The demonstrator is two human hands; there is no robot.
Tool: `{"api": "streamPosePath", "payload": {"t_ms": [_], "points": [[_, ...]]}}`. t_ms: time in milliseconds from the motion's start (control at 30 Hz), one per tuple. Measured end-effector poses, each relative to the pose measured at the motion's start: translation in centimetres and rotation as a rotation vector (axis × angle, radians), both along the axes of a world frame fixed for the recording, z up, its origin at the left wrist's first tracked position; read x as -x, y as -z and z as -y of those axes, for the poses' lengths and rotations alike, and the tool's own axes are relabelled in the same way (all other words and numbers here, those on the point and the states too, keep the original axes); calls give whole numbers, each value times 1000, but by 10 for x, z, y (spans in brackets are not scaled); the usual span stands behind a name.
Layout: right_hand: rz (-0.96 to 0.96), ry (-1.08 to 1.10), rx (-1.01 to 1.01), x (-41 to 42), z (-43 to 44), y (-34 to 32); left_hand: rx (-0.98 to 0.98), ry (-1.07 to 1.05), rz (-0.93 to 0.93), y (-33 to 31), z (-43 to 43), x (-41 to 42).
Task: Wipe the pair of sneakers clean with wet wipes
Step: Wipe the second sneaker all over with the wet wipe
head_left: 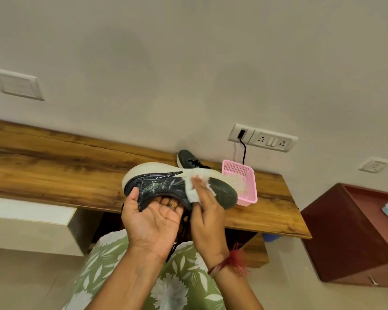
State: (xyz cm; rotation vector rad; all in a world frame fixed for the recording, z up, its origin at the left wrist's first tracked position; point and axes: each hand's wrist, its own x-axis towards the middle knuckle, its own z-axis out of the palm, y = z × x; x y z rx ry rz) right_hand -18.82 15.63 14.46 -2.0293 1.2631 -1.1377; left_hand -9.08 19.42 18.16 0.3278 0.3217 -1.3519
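I hold a dark grey sneaker [159, 186] with a white sole turned sole-up in front of me, above my lap. My left hand [152, 218] grips it from below, fingers curled into the shoe's opening and thumb on its side. My right hand [205, 206] presses a white wet wipe [192, 194] against the sneaker's side near the toe, fingers wrapped over the wipe. The second dark sneaker [187, 158] lies on the wooden table [54, 166] behind, mostly hidden by the held shoe.
A pink plastic basket [244, 184] with crumpled white wipes sits on the table's right end. A black cable hangs from the wall socket [263, 137] above it. A dark red cabinet [354, 238] stands at the right. My green floral clothing fills the bottom.
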Motion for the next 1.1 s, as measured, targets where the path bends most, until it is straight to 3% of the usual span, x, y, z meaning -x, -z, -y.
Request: {"api": "streamPosePath", "payload": {"t_ms": [67,167,233,433,600,733,800,967,1100], "points": [[-59,-73,20,8,2,-3,19,-9,2,1,1,-4],[-104,122,39,26,26,-1,45,4,3,0,2,-3],[-64,142,-10,21,23,-1,35,7,5,0,3,0],[31,-197,-36,11,-4,-5,-6,49,25,9,2,-3],[-90,76,-46,11,6,-12,-24,75,44,6,4,4],[-243,-246,-9,-16,-22,-26,-45,98,83,13,0,3],[-306,-299,34,-14,-22,-30,-41,110,84,14,-1,2],[-330,65,119,-8,-7,-22,-20,102,91,15,3,5],[-384,-179,89,-19,-23,-24,-65,117,101,16,2,3]]}}
